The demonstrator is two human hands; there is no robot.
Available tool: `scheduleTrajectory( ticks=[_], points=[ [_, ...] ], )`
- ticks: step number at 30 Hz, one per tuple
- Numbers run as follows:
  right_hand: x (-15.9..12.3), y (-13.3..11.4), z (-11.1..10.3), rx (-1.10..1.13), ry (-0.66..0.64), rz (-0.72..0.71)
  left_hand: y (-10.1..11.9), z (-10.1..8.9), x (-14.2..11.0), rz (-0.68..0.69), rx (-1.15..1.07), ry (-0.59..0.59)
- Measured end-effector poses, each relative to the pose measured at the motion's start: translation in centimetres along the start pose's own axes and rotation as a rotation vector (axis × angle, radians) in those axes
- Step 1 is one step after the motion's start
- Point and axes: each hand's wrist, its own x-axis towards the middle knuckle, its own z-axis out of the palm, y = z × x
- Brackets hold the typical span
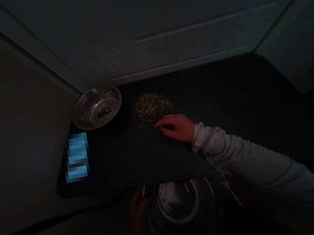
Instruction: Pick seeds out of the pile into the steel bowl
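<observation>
While the right hand (178, 127) reaches over the table (231, 93), its fingertips are at the near edge of the pile (152, 109) — a low, speckled heap of small light and dark grains, spread just beyond the fingers. That hand is partly curled, index finger forward and thumb tucked below; whether a grain is pinched between them, I cannot tell.

Nearer the body and to the left of the right forearm, the left hand (139, 216) is down beside a round metal vessel (180, 210), seemingly touching its side. The shadow is too deep to tell whether those fingers grip it or simply rest there, and whether the vessel contains anything is equally unclear.

Beyond the left hand, and left of the right one, a shallow steel bowl (83, 109) sits by the pile, apart from it, with a small dark label (104, 112) at its bottom and no grains that can be made out. A bright, pixelated thing (76, 159) lies on the near side of the bowl.

As for progress, the work at the pile looks unfinished: the visible grains lie mostly together in one mixed heap — how many have been handled is impossible to judge.
</observation>
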Motion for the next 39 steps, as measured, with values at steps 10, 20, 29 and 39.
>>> scheduleTrajectory(
  ticks=[10, 20, 29, 39],
  points=[
    [-0.09, 0.22, 0.16, 0.002, -0.005, -0.001, 0.28, 0.00, -0.10, 0.006, 0.025, 0.011],
    [-0.08, 0.02, 0.13, 0.020, -0.028, 0.025, 0.37, 0.22, -0.24, -0.004, -0.008, 0.014],
    [-0.16, 0.12, 0.19, 0.057, -0.064, 0.027, -0.03, -0.10, -0.03, 0.003, -0.009, -0.011],
    [-0.06, 0.12, 0.26, 0.294, 0.058, 0.252, 0.54, 0.33, -0.37, -0.003, 0.002, 0.032]
  ],
)
